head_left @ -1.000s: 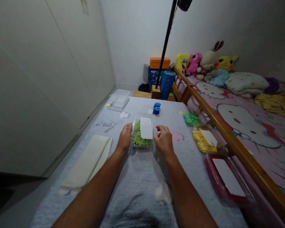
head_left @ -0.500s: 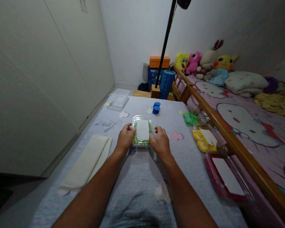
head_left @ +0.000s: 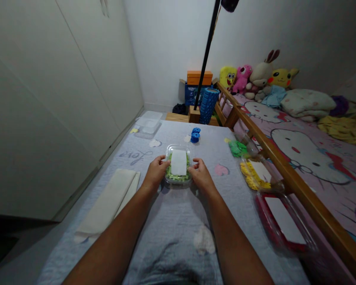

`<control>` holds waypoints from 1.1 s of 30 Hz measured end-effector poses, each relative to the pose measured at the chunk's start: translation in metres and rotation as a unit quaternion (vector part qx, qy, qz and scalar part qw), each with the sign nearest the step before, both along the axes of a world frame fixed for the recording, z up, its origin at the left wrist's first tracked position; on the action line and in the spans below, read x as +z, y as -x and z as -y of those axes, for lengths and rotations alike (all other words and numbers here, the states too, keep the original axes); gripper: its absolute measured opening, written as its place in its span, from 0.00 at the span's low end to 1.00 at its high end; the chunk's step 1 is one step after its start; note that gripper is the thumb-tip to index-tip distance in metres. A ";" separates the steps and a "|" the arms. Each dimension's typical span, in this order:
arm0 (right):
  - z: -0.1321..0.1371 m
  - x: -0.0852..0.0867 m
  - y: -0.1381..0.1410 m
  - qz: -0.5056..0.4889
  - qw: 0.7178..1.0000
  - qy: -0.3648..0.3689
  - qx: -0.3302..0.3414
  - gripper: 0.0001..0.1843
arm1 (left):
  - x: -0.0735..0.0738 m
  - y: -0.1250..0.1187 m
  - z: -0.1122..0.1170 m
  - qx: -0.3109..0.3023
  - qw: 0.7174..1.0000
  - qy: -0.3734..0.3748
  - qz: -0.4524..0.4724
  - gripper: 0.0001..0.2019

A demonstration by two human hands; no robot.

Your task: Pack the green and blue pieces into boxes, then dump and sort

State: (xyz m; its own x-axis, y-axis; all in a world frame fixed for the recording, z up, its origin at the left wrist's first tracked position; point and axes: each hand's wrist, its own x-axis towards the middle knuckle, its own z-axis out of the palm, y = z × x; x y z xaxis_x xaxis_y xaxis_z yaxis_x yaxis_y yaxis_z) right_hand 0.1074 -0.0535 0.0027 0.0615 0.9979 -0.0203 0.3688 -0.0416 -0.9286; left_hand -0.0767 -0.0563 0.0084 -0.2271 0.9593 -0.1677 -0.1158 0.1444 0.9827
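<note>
A clear plastic box [head_left: 178, 180] with light-green pieces inside and a white label on its lid is in front of me, over the cloth-covered table. My left hand [head_left: 158, 171] grips its left side, thumb on the lid's edge. On the opposite side, my right hand [head_left: 201, 174] holds the box with thumb and fingers. What the green pieces are, I cannot make out. Just beyond the box stand two blue spool-like pieces [head_left: 195, 136].
At right, along the wooden bed rail [head_left: 267, 142], lie clear boxes with green pieces [head_left: 237, 149], yellow pieces [head_left: 249, 174] and red contents [head_left: 265, 215]. A folded cream cloth [head_left: 109, 202] lies at left. An empty clear container [head_left: 150, 120] sits at the far left corner.
The box has tilted or shifted very slightly, showing more of its near side. My right hand has moved a little outward along its edge. Everything else looks the same.
</note>
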 end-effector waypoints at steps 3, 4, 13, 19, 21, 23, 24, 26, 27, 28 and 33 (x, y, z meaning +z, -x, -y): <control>0.000 0.002 0.000 -0.042 0.998 0.054 -0.002 0.27 | 0.008 -0.001 0.002 -0.026 0.999 0.019 0.028 0.25; 0.000 0.003 0.000 -0.052 0.996 0.067 0.000 0.27 | 0.011 -0.001 0.002 -0.034 0.998 0.028 0.035 0.24; -0.001 0.007 0.000 -0.066 0.994 0.092 0.008 0.25 | 0.023 0.005 0.003 -0.046 0.994 0.077 -0.059 0.22; -0.005 0.011 -0.009 -0.125 0.985 0.114 0.017 0.22 | 0.016 -0.007 0.003 -0.054 0.996 0.063 -0.033 0.22; -0.007 0.010 -0.015 -0.142 0.984 0.110 0.001 0.22 | 0.014 -0.016 0.001 -0.049 0.997 0.056 -0.028 0.21; -0.010 0.008 -0.024 -0.156 0.982 0.103 -0.022 0.22 | 0.013 -0.028 -0.002 -0.042 0.997 0.054 -0.030 0.20; -0.011 0.007 -0.029 -0.161 0.981 0.098 -0.034 0.22 | 0.014 -0.035 -0.004 -0.041 0.997 0.054 -0.031 0.20; -0.013 0.006 -0.038 -0.169 0.980 0.092 -0.060 0.22 | 0.014 -0.048 -0.009 -0.044 0.997 0.053 -0.032 0.19; -0.014 0.005 -0.043 -0.174 0.978 0.087 -0.074 0.23 | 0.014 -0.055 -0.012 -0.047 0.997 0.053 -0.032 0.19; -0.014 0.005 -0.048 -0.182 0.976 0.082 -0.088 0.23 | 0.013 -0.061 -0.015 -0.050 0.997 0.052 -0.033 0.19; -0.015 0.002 -0.068 -0.255 0.953 0.037 -0.159 0.27 | 0.006 -0.095 -0.037 -0.057 0.996 0.052 -0.047 0.19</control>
State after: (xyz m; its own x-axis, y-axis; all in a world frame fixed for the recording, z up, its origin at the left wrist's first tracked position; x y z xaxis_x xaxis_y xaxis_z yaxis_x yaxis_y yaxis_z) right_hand 0.1753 -0.0384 0.0042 0.3241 0.9250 -0.1984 -0.1722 -0.1485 -0.9738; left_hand 0.0179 -0.0190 0.0148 -0.1382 0.9583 -0.2501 -0.0003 0.2525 0.9676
